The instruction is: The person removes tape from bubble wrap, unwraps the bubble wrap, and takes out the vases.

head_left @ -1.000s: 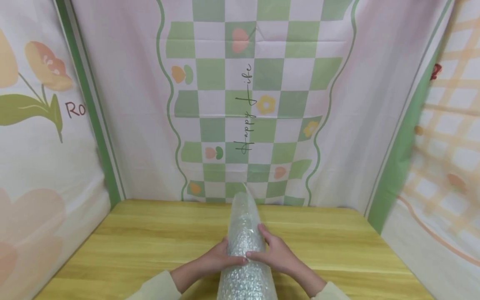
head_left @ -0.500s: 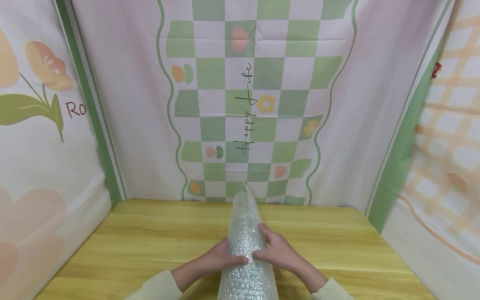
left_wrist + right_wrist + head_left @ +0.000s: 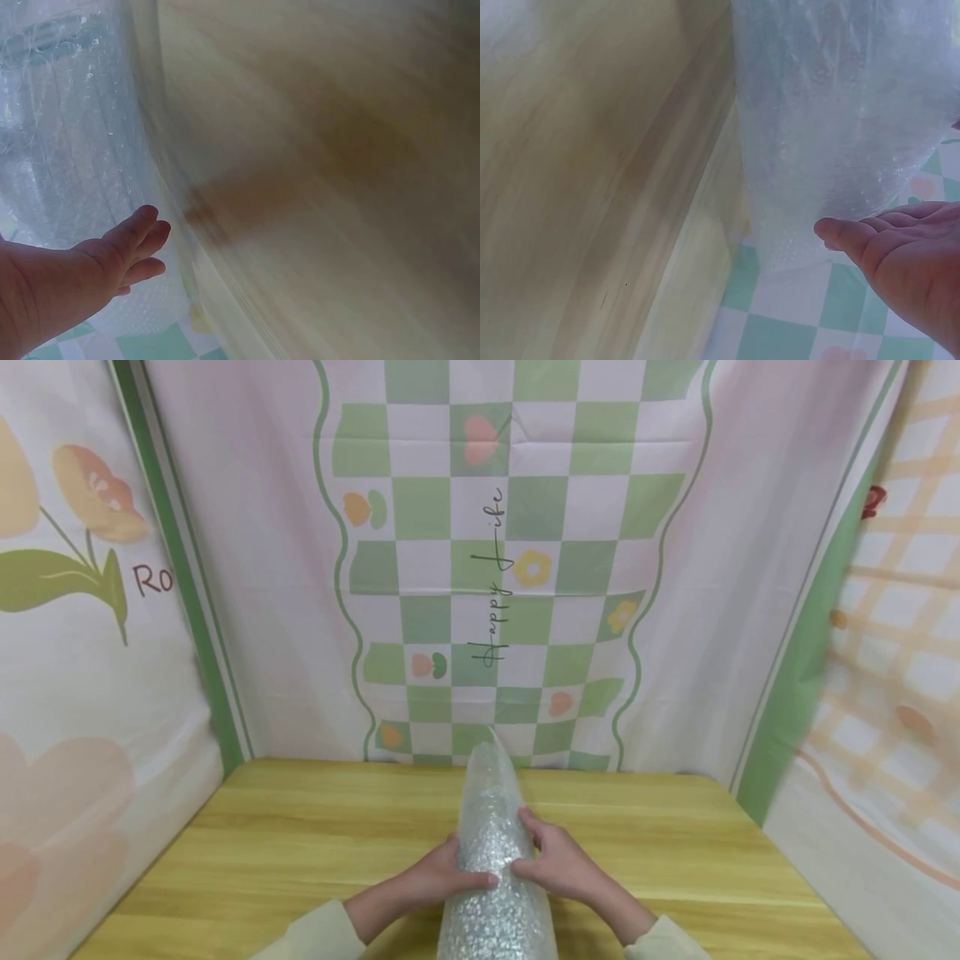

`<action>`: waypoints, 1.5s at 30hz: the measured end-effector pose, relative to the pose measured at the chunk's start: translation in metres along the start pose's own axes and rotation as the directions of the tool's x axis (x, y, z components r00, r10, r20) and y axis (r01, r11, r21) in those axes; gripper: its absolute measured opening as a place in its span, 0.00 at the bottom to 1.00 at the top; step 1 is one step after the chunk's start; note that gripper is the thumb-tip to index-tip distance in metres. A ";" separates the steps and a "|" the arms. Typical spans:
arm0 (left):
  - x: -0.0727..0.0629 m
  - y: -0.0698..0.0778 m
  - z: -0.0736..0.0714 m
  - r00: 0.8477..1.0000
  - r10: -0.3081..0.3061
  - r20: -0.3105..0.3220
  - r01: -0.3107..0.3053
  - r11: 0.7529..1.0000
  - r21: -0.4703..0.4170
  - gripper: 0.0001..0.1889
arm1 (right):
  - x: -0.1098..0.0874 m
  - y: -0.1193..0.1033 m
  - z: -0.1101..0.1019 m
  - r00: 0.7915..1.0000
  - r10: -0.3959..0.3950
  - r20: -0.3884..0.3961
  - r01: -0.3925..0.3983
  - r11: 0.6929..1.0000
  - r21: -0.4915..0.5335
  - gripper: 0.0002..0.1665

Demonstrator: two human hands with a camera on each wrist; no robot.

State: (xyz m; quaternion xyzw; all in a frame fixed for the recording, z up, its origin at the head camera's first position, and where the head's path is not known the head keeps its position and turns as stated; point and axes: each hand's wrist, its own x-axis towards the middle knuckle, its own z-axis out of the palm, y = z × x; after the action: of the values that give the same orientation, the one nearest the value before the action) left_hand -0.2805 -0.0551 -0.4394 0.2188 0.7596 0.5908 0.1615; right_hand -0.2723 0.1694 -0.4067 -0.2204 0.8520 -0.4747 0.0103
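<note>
A long roll of clear bubble wrap [image 3: 491, 827] lies lengthwise on the table, its far end narrower and pointing at the backdrop. My left hand [image 3: 435, 878] holds it on the left side, the thumb laid across its top. On the opposite side my right hand [image 3: 558, 860] holds it as well, its thumb on top and a finger along the flank. In the left wrist view the left hand [image 3: 82, 277] has its fingers over the wrap [image 3: 75, 135]. The right wrist view shows the right hand [image 3: 900, 255] against the wrap [image 3: 840, 112]. The roll's near end is cut off by the frame.
The wooden table [image 3: 315, 810] extends to both sides of the roll. A green checked backdrop cloth [image 3: 480, 618] rises behind its far edge. Printed cloth walls stand at the left [image 3: 67, 693] and at the right [image 3: 885, 693].
My right thumb has slid a little to the right across the top of the roll, away from the left thumb. The left hand stays almost still.
</note>
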 end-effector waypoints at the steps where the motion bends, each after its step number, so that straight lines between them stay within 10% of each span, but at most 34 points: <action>1: 0.000 0.000 0.000 1.000 0.001 0.000 -0.001 1.000 -0.001 0.45 | 0.000 0.000 0.000 1.000 -0.002 0.001 0.002 1.000 0.004 0.53; 45: 0.001 -0.002 -0.001 1.000 -0.005 -0.007 0.005 1.000 0.025 0.47 | -0.001 0.009 -0.009 0.998 -0.030 0.055 0.024 0.995 0.096 0.49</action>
State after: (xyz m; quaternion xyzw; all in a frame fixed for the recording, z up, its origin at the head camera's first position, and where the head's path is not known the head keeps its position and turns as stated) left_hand -0.2818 -0.0561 -0.4414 0.2168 0.7680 0.5817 0.1576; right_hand -0.2767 0.1812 -0.4096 -0.2444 0.8249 -0.5083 0.0383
